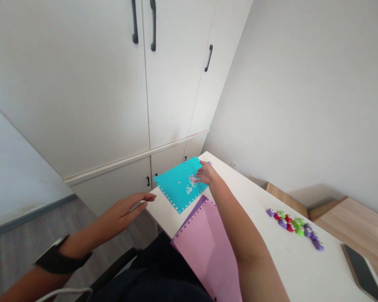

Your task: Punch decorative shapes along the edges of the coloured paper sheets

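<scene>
A bright blue sheet [171,184] with small shapes punched along its edges lies at the table's far corner. Small pink and white paper bits [190,186] are heaped on its right part. My right hand [204,173] is over that part, beside the bits, palm turned inward and fingers apart; I cannot tell whether it touches them. My left hand [137,206] hovers by the table's left edge, near the blue sheet, fingers stretched out and holding nothing. Closer to me, a pink sheet [204,243] with a punched edge overlaps a purple sheet [195,209], partly under my right forearm.
Several small purple, red and green craft punches [294,226] stand on the white table [302,264] at right. A phone [363,268] lies near the right edge. White cabinets [176,84] rise behind, and wooden furniture [355,222] stands along the wall.
</scene>
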### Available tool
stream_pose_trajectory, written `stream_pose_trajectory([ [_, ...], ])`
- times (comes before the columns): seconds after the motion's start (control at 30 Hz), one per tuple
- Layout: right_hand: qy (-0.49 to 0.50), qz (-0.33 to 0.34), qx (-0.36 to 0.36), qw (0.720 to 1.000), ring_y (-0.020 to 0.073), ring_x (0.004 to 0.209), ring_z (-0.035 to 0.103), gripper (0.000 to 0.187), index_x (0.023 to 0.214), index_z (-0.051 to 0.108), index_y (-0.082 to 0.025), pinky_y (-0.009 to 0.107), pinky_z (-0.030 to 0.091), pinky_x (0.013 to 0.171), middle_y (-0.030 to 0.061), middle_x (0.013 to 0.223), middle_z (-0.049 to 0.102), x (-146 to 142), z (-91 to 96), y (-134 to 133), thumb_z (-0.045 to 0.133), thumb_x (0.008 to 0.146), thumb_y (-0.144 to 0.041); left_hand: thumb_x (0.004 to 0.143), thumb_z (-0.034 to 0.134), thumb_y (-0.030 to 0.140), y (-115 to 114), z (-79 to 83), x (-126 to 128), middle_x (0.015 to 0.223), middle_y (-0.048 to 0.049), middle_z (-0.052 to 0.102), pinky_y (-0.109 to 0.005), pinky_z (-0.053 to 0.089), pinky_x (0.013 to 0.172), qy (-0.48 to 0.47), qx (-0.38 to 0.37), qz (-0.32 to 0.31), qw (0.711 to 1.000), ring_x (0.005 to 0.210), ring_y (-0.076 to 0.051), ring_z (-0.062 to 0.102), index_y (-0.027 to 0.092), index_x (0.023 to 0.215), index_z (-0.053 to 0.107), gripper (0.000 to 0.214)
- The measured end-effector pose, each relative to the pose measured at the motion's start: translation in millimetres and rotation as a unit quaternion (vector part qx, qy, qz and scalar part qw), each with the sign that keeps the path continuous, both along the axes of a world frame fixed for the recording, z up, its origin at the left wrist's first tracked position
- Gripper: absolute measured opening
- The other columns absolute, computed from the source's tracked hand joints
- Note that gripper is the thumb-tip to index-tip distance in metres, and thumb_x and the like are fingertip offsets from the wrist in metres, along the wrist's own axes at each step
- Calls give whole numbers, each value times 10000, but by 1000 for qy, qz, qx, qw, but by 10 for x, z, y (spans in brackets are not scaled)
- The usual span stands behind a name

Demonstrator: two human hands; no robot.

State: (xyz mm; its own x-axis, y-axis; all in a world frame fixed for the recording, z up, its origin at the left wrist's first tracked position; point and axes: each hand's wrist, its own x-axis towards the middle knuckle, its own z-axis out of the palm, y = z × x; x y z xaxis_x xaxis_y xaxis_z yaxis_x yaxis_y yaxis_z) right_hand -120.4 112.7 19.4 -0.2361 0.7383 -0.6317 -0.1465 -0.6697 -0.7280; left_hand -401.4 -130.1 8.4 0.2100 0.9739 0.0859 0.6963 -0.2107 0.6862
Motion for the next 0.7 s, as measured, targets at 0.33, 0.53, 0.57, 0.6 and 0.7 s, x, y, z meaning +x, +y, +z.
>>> stream_pose_trajectory([
  [0.33,52,34,42,997,399,1518,187,867,1509,308,-90,742,292,1062,289,1579,266,323,322,-144,355,932,-736,1033,416,420,888,-160,597,1580,-112,428,-586,254,1216,149,212,-59,964,1538,-335,183,231,1326,659,425],
  [0.53,56,54,62,995,361,1279,538,782,1400,435,-115,662,462,974,238,1379,504,297,340,-293,204,962,-720,1053,386,447,1039,111,1348,1666,-40,272,-569,164,1250,119,240,-97,959,1551,-291,150,317,1599,273,572],
  [0.57,51,58,68,995,353,1230,572,758,1370,466,-121,646,482,953,226,1336,538,275,347,-325,196,971,-706,1054,375,460,1079,105,1413,1664,-45,277,-578,168,1244,123,231,-99,960,1549,-299,154,314,1595,285,568],
  [0.6,44,59,78,994,345,1194,593,738,1341,495,-128,628,496,939,215,1307,562,263,358,-362,195,978,-697,1055,363,473,1125,82,1448,1660,-55,286,-594,172,1235,130,221,-97,962,1548,-313,150,306,1581,326,553],
  [0.7,6,43,134,990,314,1181,598,670,1287,564,-162,544,508,949,187,1329,577,389,425,-508,284,979,-687,1057,333,497,1253,-39,1390,1653,-101,293,-652,159,1203,157,199,-76,964,1546,-359,119,268,1520,448,530],
])
